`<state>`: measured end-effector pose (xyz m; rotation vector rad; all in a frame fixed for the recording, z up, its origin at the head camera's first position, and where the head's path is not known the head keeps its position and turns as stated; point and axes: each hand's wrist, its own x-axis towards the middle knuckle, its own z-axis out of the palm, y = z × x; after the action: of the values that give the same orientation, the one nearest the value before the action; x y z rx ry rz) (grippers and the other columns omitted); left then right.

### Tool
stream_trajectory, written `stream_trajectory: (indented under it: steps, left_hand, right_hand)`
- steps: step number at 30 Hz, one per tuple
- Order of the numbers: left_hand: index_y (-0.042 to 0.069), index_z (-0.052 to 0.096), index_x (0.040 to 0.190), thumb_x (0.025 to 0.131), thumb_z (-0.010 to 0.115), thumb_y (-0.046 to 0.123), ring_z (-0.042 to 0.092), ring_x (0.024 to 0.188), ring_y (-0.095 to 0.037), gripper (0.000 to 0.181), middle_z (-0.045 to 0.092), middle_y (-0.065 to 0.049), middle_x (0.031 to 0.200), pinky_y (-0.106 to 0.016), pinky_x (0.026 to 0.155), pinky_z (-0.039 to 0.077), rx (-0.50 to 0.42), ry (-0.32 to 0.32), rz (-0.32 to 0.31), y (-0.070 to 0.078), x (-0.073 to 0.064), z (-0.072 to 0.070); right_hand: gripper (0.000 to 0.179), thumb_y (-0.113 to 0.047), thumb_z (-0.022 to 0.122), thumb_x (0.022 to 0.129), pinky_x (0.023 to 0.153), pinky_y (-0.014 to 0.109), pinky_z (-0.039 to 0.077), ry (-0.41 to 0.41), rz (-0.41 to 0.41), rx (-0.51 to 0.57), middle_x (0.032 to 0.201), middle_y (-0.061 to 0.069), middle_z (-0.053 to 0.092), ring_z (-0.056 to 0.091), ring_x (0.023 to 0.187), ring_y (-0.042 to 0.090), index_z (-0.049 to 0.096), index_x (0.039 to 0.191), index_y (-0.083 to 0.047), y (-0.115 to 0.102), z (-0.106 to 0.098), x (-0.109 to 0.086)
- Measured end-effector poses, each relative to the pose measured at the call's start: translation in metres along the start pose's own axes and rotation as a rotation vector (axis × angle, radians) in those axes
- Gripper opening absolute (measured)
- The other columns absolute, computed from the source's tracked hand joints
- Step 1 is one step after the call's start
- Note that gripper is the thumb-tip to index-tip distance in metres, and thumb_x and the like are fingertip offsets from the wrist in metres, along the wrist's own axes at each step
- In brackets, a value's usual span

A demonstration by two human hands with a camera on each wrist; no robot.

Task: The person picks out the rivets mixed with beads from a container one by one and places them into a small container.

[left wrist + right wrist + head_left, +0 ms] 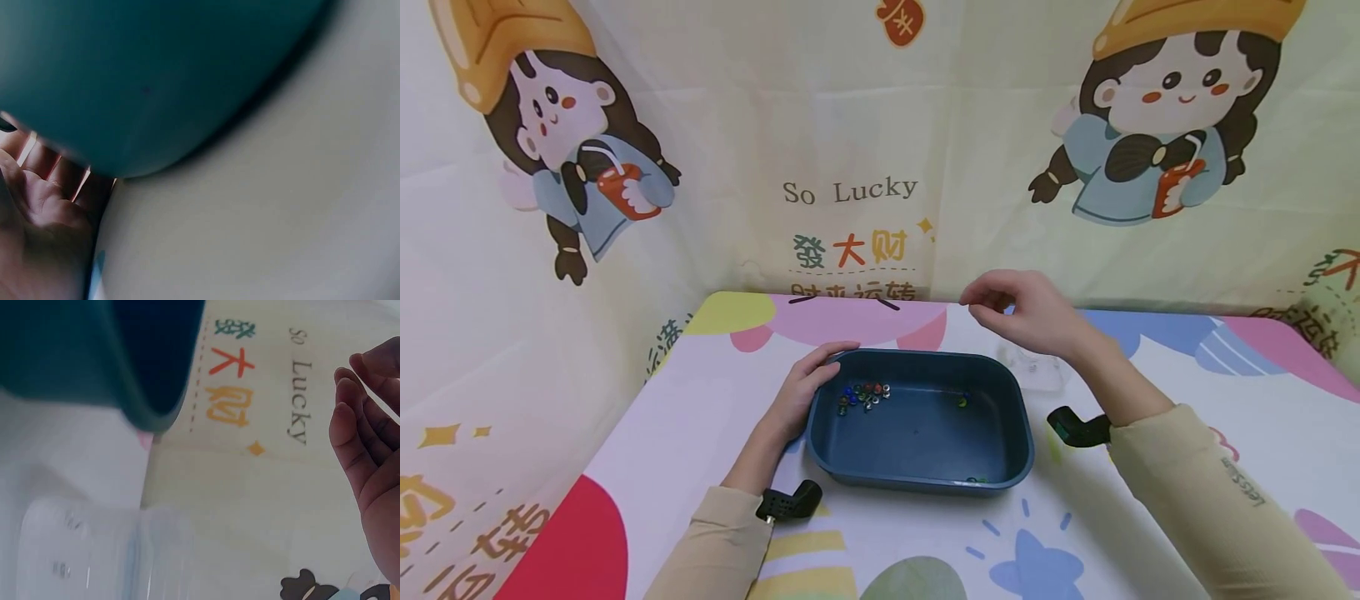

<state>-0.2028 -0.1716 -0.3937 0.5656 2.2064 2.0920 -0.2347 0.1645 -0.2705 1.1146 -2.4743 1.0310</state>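
one blue tub (910, 450) touches the left hand (801, 390), the right hand (1033, 315) apart.

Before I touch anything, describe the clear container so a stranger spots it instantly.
Find the dark blue tub on the patterned table. Beside its far right corner sits the clear container. Unlike the opaque tub, it is see-through and nearly colourless.
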Motion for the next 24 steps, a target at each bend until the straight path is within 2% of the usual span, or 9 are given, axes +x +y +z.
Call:
stream_trajectory:
  steps: [7, 24]
  left_hand:
    - [-0.001, 0.053, 0.141, 0.104, 0.043, 0.014, 0.051, 0.129, -0.032, 0.041, 0.053, -0.019, 0.143, -0.051, 0.111, 0.034, -0.009, -0.006, 0.002, 0.001, -0.001, -0.001]
    - [-0.002, 0.051, 0.142, 0.105, 0.042, 0.016, 0.051, 0.13, -0.031, 0.042, 0.053, -0.019, 0.144, -0.05, 0.112, 0.034, -0.011, -0.02, 0.012, 0.0, -0.001, -0.002]
  right_hand:
    - [0.015, 0.0, 0.068, 0.091, 0.067, 0.028, 0.052, -0.018, 0.016, 0.053, 0.09, 0.003, 0.07, 0.059, 0.073, 0.016, 0.075, 0.103, -0.006, -0.011, 0.011, 0.012]
    - [0.015, -0.001, 0.068, 0.091, 0.067, 0.03, 0.051, -0.063, 0.029, 0.137, 0.093, 0.007, 0.07, 0.058, 0.073, 0.019, 0.074, 0.104, -0.004, -0.017, 0.036, 0.026]
